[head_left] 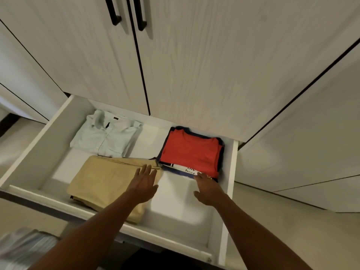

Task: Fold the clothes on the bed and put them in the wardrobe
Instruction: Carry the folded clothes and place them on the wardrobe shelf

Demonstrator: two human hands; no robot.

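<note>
In the drawer (230, 172) at frame centre, the left hand (143, 184) is held open over the trousers (101, 182); the right hand (207, 189), also open, is laid against the stack (191, 152). Edges should be squared gently and folds kept.

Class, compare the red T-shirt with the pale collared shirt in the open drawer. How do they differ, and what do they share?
The red T-shirt has a plain round neck; the pale shirt has a collar and buttons. The red T-shirt tops a stack of folded clothes at the right of the drawer; the pale shirt lies back left, nothing on it. Both are folded flat in the drawer.
</note>
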